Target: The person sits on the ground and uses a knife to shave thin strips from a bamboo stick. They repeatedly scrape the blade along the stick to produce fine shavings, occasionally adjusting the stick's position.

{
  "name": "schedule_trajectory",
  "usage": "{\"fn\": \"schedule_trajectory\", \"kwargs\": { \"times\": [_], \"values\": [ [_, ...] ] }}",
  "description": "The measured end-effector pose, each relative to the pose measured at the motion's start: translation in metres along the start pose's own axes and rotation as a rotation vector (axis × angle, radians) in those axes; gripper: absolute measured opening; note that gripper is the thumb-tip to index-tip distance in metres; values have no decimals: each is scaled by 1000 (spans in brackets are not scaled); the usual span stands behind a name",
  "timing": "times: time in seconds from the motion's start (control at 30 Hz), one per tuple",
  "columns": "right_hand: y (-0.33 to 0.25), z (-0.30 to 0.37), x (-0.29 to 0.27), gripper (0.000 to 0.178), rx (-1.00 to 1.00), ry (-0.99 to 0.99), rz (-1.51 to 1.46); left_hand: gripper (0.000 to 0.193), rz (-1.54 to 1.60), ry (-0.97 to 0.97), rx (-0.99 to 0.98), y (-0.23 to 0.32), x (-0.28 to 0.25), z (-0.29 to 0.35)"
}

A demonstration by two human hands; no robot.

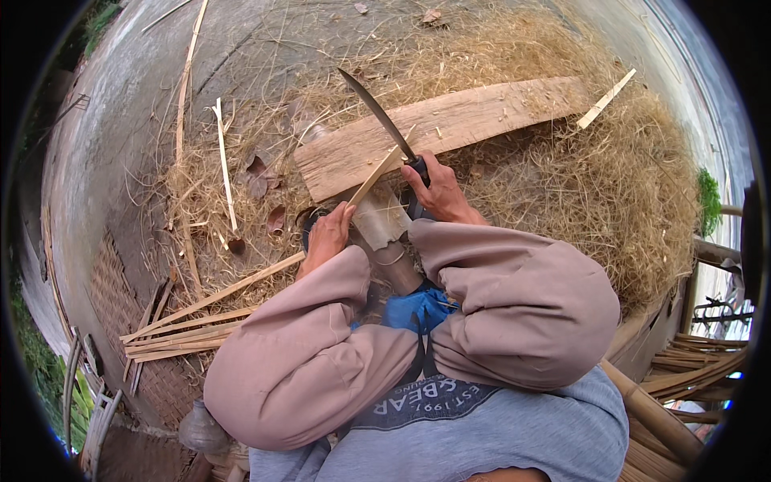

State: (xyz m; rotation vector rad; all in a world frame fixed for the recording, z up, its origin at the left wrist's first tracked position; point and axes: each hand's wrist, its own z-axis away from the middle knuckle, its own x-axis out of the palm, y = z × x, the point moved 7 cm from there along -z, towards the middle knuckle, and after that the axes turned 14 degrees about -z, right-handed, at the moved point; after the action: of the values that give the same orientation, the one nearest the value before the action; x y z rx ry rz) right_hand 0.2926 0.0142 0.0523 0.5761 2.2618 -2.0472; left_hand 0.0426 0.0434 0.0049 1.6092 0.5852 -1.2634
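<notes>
Pale strip (374,177) crosses the knife (377,111) in view!
Left grip (326,234) pinches the strip, which slants from those fingertips up and rightward over the wooden board's (482,119) near edge; right grip (440,193) is wrapped around the knife's black handle (418,166).

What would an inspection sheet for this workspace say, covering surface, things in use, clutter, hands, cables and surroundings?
Surface: grey ground, widely strewn with fibrous shavings
Things in use: curved knife; pale strip; wooden board lying ahead
Clutter: dry leaves and loose strips left of the board
Hands: left hand closed on the pale strip; right hand gripping the curved knife
Cables: nothing seen
Surroundings: woven mat at left; bamboo pole at lower right; greenery near the right edge
</notes>
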Motion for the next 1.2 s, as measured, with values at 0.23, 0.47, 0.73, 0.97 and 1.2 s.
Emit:
{"fn": "schedule_trajectory", "kwargs": {
  "times": [0.23, 0.47, 0.73, 0.97, 1.2],
  "values": [
    [29, 3, 12, 43, 250, -150, 130, 33, -134, -190, -88, -12, 8, -3],
    [2, 4, -4, 41, -2, -29, 81, 31, -169, -191, -32, -5, 10, -8],
    [30, 11, 9, 42, 177, -119, 292, 31, -49, -122, -26, -1, 3, -5],
    [29, 8, 12, 40, -86, -60, 533, 32, 302, -307, -152, 2, 7, -6],
    [17, 7, 7, 41, 166, -35, 72, 32, 131, -212, -99, 1, -3, -3]
  ]
}}
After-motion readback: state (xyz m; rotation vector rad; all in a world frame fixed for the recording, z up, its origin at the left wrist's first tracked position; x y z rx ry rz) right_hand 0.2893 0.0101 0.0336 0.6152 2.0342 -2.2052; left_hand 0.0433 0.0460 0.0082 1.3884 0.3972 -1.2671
